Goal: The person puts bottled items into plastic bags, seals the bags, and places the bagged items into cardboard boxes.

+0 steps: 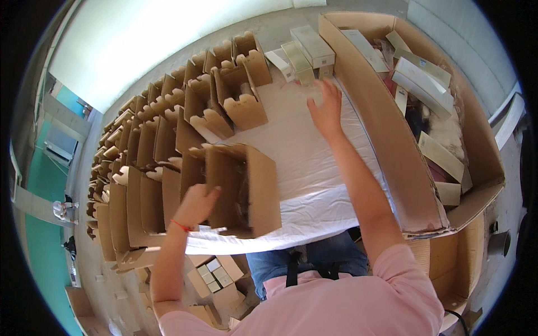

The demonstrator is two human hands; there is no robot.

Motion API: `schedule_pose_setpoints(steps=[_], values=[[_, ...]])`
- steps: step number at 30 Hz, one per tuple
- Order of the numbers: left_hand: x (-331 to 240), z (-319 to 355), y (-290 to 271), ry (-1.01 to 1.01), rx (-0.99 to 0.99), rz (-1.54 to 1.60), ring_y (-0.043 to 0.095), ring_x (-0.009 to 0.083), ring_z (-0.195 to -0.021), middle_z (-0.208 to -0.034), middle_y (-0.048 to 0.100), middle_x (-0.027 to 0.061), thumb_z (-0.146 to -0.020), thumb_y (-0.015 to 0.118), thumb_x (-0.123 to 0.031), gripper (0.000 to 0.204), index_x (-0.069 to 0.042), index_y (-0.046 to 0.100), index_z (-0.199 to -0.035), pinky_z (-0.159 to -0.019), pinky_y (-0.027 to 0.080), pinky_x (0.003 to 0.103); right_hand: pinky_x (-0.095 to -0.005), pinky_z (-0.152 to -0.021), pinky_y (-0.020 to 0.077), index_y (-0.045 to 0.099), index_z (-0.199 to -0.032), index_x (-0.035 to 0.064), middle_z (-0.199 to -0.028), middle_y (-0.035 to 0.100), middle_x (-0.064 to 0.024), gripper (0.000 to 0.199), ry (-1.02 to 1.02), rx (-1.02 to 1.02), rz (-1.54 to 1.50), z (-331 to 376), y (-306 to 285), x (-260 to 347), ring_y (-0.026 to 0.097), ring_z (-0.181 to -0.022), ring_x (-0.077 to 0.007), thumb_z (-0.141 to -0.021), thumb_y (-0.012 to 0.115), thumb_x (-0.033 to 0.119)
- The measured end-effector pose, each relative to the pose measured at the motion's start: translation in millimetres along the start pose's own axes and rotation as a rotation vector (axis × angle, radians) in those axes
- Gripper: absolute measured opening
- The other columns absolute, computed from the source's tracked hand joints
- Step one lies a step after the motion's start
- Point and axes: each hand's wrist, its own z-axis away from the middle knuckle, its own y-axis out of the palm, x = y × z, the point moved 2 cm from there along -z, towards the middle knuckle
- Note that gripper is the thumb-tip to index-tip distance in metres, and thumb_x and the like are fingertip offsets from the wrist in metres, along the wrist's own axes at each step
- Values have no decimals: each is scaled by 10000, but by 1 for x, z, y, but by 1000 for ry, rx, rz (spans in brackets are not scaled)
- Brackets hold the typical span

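My left hand (196, 204) grips the near edge of an open brown cardboard box (264, 190) at the table's front, its thumb over the wall. Some clear wrapping seems to lie inside that box, but its contents are mostly in shadow. Farther off, my right hand (327, 109) is stretched out over the white cloth, thumb and fingers apart, with nothing in it. Just beyond its fingertips lie several small pale cartons: a long white carton (314, 47) on top, and a greenish-gold carton (298, 61) beside it.
Rows of open brown boxes (159, 137) fill the table's left side. On the right stands a large deep carton (367, 120) with loose white and gold cartons in it. A white cloth (308, 162) covers the table. Below it, an open box (216, 274) holds small cartons.
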Motion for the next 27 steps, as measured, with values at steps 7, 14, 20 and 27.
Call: schedule_pose_setpoints(steps=[7,14,20,27], values=[[-21,-11,19,192,-4,28,537,469,-695,-673,551,275,-903,454,-218,358,52,561,-693,-604,401,519,-467,-1008,313,504,-1202,54,-1295,446,-193,635,232,85,507,-118,56,-88,368,-1222,-350,-707,725,383],[-9,-3,22,126,-135,55,543,468,-670,-653,543,285,-889,496,-202,345,60,565,-675,-580,405,504,-469,-988,328,470,-1207,22,-1233,457,-221,762,480,228,499,-145,72,-52,418,-1154,-356,-657,746,472],[-17,-5,19,151,-128,60,552,453,-671,-657,549,274,-888,492,-210,346,57,572,-683,-580,410,492,-428,-890,418,498,-1246,-1,-1105,466,-257,735,126,-111,199,-135,65,-27,470,-1030,-376,-644,728,352],[-16,-3,19,101,-69,78,542,455,-665,-663,551,264,-894,480,-200,327,46,563,-694,-574,406,490,-536,-972,265,427,-1304,46,-1231,369,-282,757,-148,-690,453,-119,-105,43,324,-1168,-421,-639,742,224]])
